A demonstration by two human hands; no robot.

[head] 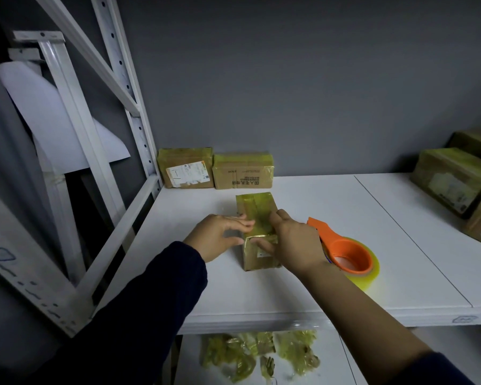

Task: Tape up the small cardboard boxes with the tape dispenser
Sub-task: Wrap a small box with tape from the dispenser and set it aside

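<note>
A small cardboard box (257, 209), wrapped in yellowish tape, lies on the white shelf (345, 207) in the middle. My left hand (220, 236) holds its left side, fingers on the top edge and thumb low on the near face. From the right, my right hand (292, 240) grips the box, fingers pressing tape onto the top and thumb on the near end. An orange tape dispenser (347, 251) with a roll of clear yellowish tape lies on the shelf just right of my right hand, untouched.
Two taped boxes (188, 168) (243, 170) stand against the grey back wall. More boxes (453, 182) are stacked at the far right. White rack uprights (139, 129) rise at the left. Crumpled tape scraps (250, 354) lie on the lower shelf.
</note>
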